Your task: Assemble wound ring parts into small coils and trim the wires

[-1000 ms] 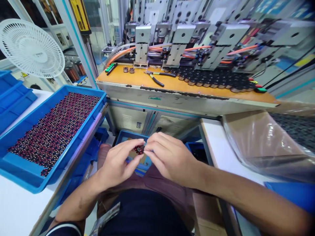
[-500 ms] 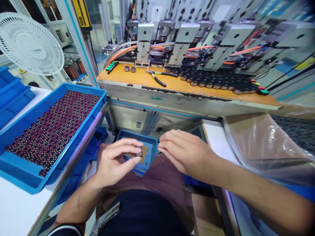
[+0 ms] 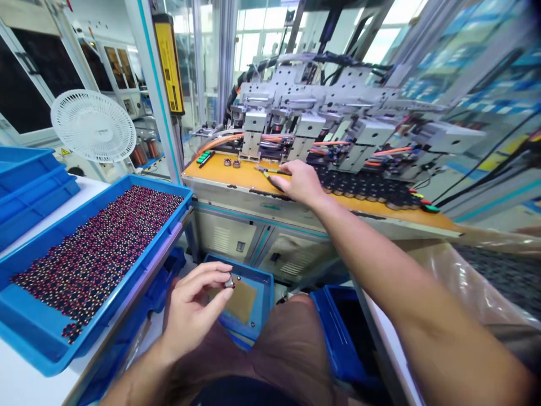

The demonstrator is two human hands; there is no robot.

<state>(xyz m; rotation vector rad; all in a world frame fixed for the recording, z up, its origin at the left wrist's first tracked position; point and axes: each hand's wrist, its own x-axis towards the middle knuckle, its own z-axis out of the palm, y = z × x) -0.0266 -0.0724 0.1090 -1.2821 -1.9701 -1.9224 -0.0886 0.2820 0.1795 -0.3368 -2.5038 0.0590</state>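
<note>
My left hand (image 3: 194, 307) pinches a small silvery round motor core (image 3: 229, 281) between thumb and fingertips. It is held above a blue tray (image 3: 264, 293) low between my knees. My right hand (image 3: 301, 183) is stretched out to the orange bench top (image 3: 249, 179). Its thumb and fingers are around the handles of a pair of pliers (image 3: 270, 175), which lies flat with the jaws pointing left. Part of the upper handle is hidden by the hand. In the blue tray lie a brown sheet (image 3: 242, 301) and a small round part (image 3: 252, 324).
On the left a large blue bin (image 3: 38, 361) holds a layer of small red-and-black parts. Two copper-coloured cores (image 3: 232, 163) stand on the bench. Rows of black-topped parts (image 3: 363, 186) sit right of my hand, below the machine (image 3: 304, 121). A white fan (image 3: 93, 125) is behind.
My right hand has gone from near my lap up and forward to the pliers. The left hand still holds the core. The view has tipped upward.
</note>
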